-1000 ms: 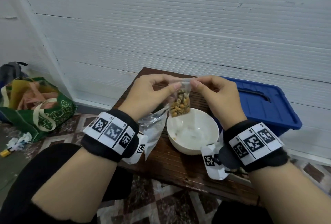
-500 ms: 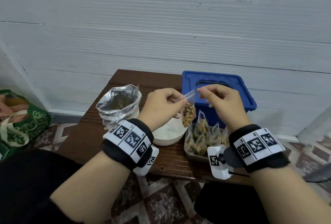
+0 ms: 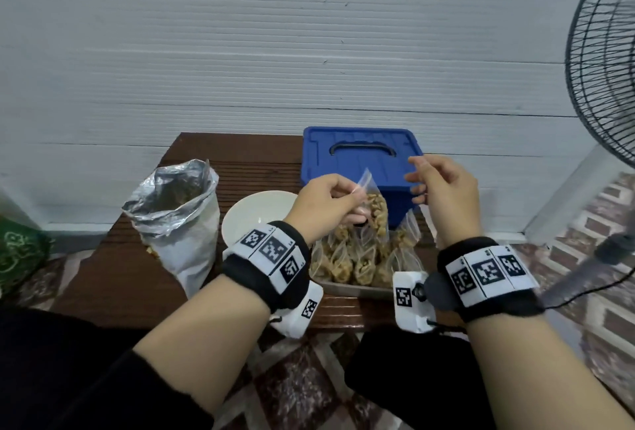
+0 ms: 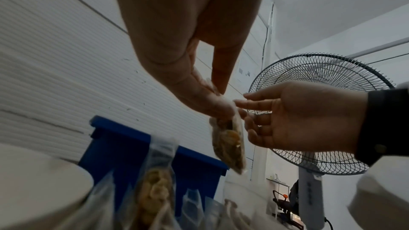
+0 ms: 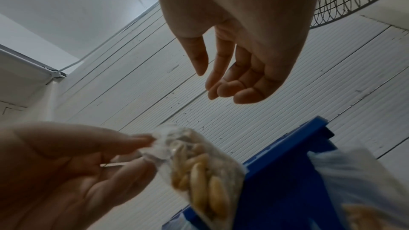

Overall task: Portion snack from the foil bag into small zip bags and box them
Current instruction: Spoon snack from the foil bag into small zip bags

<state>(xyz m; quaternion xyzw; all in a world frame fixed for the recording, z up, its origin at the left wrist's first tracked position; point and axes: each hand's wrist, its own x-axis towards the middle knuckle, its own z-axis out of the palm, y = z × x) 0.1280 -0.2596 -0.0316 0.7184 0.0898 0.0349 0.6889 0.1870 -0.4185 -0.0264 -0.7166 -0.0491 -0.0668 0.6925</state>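
Note:
My left hand (image 3: 330, 201) pinches the top corner of a small clear zip bag (image 3: 375, 209) filled with tan snack pieces; the bag (image 4: 230, 144) hangs above a shallow tray (image 3: 357, 288) packed with several filled zip bags (image 3: 364, 261). My right hand (image 3: 441, 189) is just to the right of the bag, fingers loosely spread and holding nothing (image 5: 234, 69). An open silver foil bag (image 3: 175, 213) stands on the left of the brown table (image 3: 113, 275). A white bowl (image 3: 251, 213) sits between the foil bag and the tray.
A blue lidded box (image 3: 357, 155) with a handle slot stands behind the tray against the white wall. A standing fan (image 3: 604, 62) is at the right. A green bag (image 3: 17, 251) lies on the floor at the left.
My right hand has let go of the zip bag's top and drawn away to the right. My left hand alone now holds the bag over the tray. The view has shifted right.

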